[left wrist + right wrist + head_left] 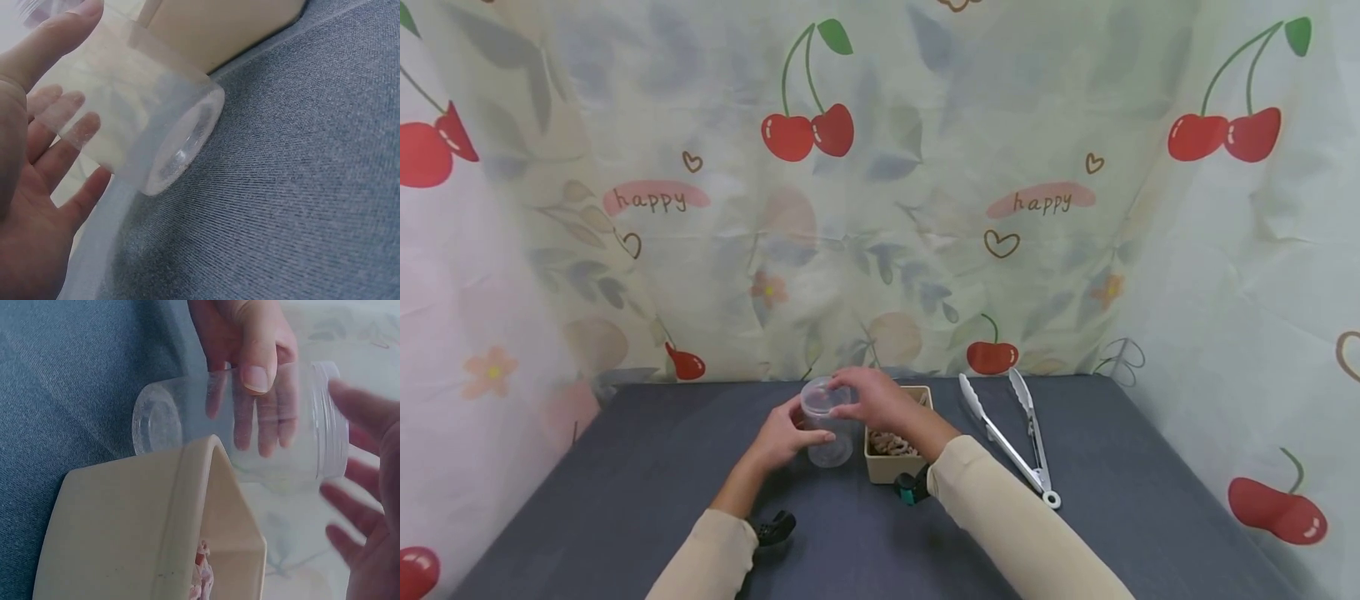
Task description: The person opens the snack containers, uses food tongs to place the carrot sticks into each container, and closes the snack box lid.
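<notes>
past the nearest sleeve point(1022, 508), gripping the clear jar point(831, 452), left of the box point(886, 472), with the left hand point(781, 437); right hand point(878, 402) spread wide at the lid point(817, 398). probably light, slick, stiffish; best held round the middle.

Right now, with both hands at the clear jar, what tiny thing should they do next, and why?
Maybe the right hand should twist the lid loose. The lid looks on, that hand is right at its edge, and the left hand holds the jar by its side. The jar looks empty, and a box with things in it stands close by.
</notes>
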### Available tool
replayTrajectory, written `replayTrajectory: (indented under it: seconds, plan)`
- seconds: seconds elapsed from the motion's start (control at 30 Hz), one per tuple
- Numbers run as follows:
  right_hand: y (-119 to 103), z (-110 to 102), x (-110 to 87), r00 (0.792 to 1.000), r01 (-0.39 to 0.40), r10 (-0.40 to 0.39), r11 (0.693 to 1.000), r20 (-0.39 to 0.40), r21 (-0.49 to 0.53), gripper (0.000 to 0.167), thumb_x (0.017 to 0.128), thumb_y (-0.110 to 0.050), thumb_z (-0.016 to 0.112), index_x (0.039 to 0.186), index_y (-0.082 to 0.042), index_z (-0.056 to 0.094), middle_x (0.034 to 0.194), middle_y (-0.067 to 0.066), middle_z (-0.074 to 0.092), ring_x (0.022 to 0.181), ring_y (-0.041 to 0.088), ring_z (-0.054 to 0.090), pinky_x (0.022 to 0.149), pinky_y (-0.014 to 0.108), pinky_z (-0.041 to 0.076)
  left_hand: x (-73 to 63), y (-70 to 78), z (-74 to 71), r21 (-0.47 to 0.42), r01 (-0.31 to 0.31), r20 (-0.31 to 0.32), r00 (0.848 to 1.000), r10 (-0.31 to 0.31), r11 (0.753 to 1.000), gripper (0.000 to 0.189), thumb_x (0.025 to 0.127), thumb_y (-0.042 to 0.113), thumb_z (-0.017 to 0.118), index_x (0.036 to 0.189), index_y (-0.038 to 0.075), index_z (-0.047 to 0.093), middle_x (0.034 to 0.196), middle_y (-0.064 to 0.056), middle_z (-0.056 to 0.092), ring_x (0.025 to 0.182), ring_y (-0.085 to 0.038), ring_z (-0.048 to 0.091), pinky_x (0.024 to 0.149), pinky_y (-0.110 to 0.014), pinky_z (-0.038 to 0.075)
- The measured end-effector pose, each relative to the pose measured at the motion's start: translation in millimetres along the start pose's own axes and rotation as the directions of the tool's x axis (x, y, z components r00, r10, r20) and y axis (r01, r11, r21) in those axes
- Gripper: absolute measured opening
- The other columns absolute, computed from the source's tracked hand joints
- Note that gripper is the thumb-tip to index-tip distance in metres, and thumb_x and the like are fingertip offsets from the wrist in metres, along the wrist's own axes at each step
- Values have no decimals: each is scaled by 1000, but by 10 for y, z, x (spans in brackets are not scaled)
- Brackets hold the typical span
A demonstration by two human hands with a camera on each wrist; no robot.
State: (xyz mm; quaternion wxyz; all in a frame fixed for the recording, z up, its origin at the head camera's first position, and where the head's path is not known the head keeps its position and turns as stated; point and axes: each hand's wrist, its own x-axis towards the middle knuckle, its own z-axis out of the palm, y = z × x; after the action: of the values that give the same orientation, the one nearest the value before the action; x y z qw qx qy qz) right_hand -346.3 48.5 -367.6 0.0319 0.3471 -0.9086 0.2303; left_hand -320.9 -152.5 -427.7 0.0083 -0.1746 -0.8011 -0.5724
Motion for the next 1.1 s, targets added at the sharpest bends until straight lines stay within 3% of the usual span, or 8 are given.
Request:
replayTrajectory:
  seconds: [0.07,0.33,0.5,0.63,0.8,0.93,1.1]
  plan:
    - [-17,19,9,1000,-19,19,999,-8,-28,44,87,-39,73,121,-13,65,129,2,60,119,21,53,99,41,40,0,-19,-3,4,-5,4,1000,5,1000,67,79,11,82,134,-9,48,122,-21,60,113,-41,57,87,-42,50]
    - [-102,169,23,983,-172,159,973,-96,-155,57,82,-65,64,114,-18,61,113,-2,61,100,21,47,93,45,36,86,-339,22,6,-15,4,1000,14,1000,66,80,14,82,135,-3,49,127,-20,59,115,-39,57,88,-45,50]
    - [-164,217,40,978,-186,154,952,-143,-244,64,81,-70,60,113,-15,59,107,-2,57,96,20,47,90,42,37,101,-359,20,15,-20,-16,1000,20,1000,60,80,11,81,132,3,54,123,-14,62,110,-29,60,87,-43,51]
    - [-200,212,61,976,-190,152,943,-157,-272,63,81,-70,60,113,-16,59,105,-2,57,96,20,48,89,41,37,112,-339,17,7,-21,-18,1000,21,1000,60,78,13,83,131,4,55,122,-14,62,107,-29,61,83,-41,52]
    - [-174,208,75,976,-195,164,949,-140,-247,61,82,-68,61,117,-18,60,110,-2,58,102,21,51,92,42,38,131,-351,27,15,-19,-17,1000,19,1000,58,80,8,80,132,2,55,124,-15,62,110,-31,60,85,-41,51]
    - [-135,202,85,980,-184,167,968,-113,-170,60,82,-65,64,118,-18,62,114,0,61,106,22,52,95,44,38,124,-325,30,25,-19,-9,1000,20,999,60,80,8,80,133,-2,53,125,-17,61,112,-32,59,87,-42,50]
    - [-103,165,114,988,-132,124,987,-87,-88,56,83,-56,69,120,-15,64,116,3,63,107,24,55,95,43,40,62,-150,1,-5,-9,12,1000,9,1000,63,79,7,80,133,-7,50,124,-21,60,112,-42,57,83,-41,52]
